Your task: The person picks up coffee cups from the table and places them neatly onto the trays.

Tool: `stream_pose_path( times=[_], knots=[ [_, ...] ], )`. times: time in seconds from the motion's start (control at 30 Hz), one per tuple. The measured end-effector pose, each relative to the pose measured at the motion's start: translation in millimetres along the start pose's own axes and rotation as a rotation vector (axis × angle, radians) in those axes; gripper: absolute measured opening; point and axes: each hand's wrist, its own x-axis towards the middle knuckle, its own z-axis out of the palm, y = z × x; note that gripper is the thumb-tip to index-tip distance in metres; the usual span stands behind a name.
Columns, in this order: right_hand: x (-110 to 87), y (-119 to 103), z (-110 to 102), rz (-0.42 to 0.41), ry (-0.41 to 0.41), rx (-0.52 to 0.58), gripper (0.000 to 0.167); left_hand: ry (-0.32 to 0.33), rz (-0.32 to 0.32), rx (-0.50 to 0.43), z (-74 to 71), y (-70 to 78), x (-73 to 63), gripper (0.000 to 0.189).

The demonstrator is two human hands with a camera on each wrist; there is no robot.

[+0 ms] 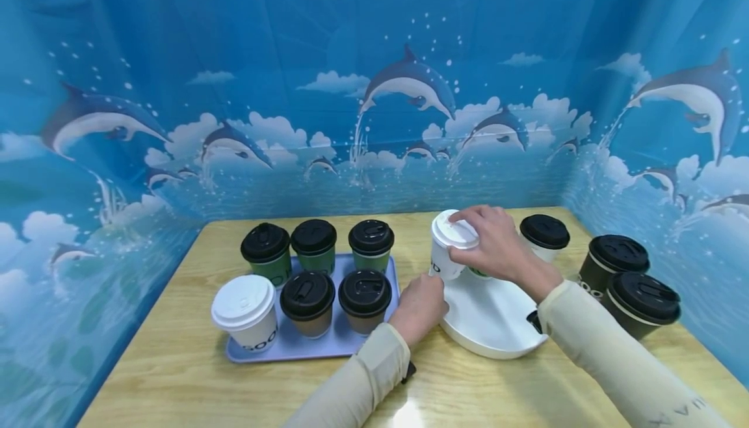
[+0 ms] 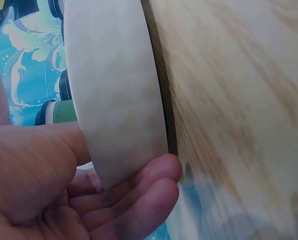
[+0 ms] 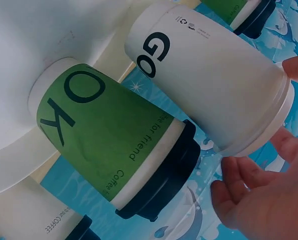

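Observation:
My left hand (image 1: 420, 307) grips the near left rim of a round white dish (image 1: 488, 324). In the left wrist view its thumb lies inside the dish wall (image 2: 119, 90) and its fingers curl underneath. My right hand (image 1: 496, 246) holds a white paper cup (image 3: 209, 70) by its white lid (image 1: 455, 229), thumb and fingers on opposite sides. This cup is at the dish's far left edge; whether its base touches anything, I cannot tell. A green cup (image 3: 109, 130) with a black lid stands in the dish beside it, mostly hidden by my right hand in the head view.
On the left, a lilac tray (image 1: 292, 350) carries green cups (image 1: 316, 246), brown cups (image 1: 365, 301) and a white-lidded cup (image 1: 246, 311). A white cup (image 1: 544, 236) with a black lid stands behind the dish. Two dark cups (image 1: 614, 262) stand at the right. A dolphin-print curtain (image 1: 374, 90) surrounds the table.

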Motion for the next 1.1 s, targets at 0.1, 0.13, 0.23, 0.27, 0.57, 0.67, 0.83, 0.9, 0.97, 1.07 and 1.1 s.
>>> stream_pose_path(
  times=[0.1,0.13,0.23,0.27,0.57,0.67,0.83,0.9,0.97,1.07,1.1],
  knots=[
    [0.0,0.5,0.6,-0.022,0.016,-0.02,0.048,0.003,-0.001,-0.001,-0.5,0.1,0.0,0.011],
    [0.0,0.5,0.7,-0.026,0.016,-0.025,0.048,0.006,-0.001,0.0,-0.3,0.0,0.1,0.011],
    [-0.7,0.7,0.1,-0.028,0.013,-0.034,0.048,0.003,-0.005,-0.01,-0.4,-0.2,0.3,0.01],
    [-1.1,0.9,-0.3,-0.027,0.011,-0.033,0.048,0.002,-0.004,-0.013,-0.3,-0.4,0.6,0.01],
    [-7.4,3.4,-1.3,-0.019,-0.013,-0.022,0.047,0.007,0.011,-0.013,-0.4,-1.1,0.7,0.009],
    [-9.8,3.9,-1.2,-0.02,-0.011,-0.016,0.047,0.015,0.02,-0.017,0.1,-1.4,0.8,0.009],
    [-14.2,3.2,-1.8,-0.026,-0.011,-0.014,0.045,0.007,0.029,-0.014,0.1,-1.6,0.0,0.006],
    [-15.9,3.2,-2.0,-0.034,-0.009,-0.014,0.044,0.008,0.035,-0.004,0.0,-1.4,-0.1,0.005],
    [-17.3,3.5,-1.9,-0.043,-0.007,-0.015,0.044,0.007,0.037,0.001,-0.3,-1.1,-0.2,0.005],
    [-18.7,4.8,-0.7,-0.054,-0.006,-0.022,0.044,0.011,0.039,0.006,-0.3,-1.2,0.0,0.004],
    [-19.0,5.2,-0.2,-0.056,-0.007,-0.025,0.043,0.01,0.04,0.004,-0.5,-1.3,-0.2,0.004]
  ],
)
